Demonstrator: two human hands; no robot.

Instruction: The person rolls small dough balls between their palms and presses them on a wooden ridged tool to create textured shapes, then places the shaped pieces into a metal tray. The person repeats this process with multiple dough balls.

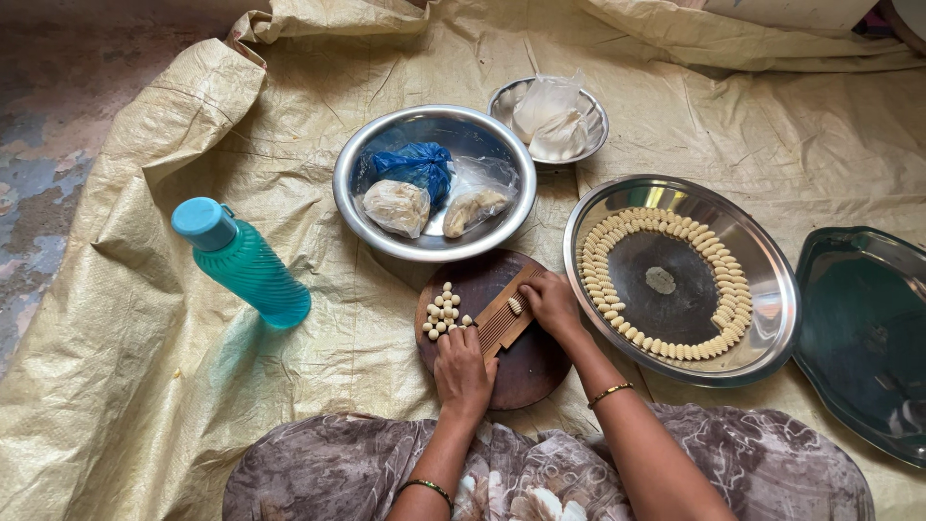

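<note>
My left hand rests on a round dark wooden board, its fingers pressing down the near end of a small ridged wooden paddle. My right hand lies on the paddle's far end, thumb against a small piece of dough on the ridges. A cluster of several small dough balls sits on the board just left of the paddle. To the right, a round steel plate holds several ridged dough shells laid in a ring, with a dab of dough in the middle.
A steel bowl behind the board holds a blue bag and two clear bags of dough. A smaller bowl with white bags sits behind it. A teal water bottle stands at left, a dark steel tray at right, all on a tan tarp.
</note>
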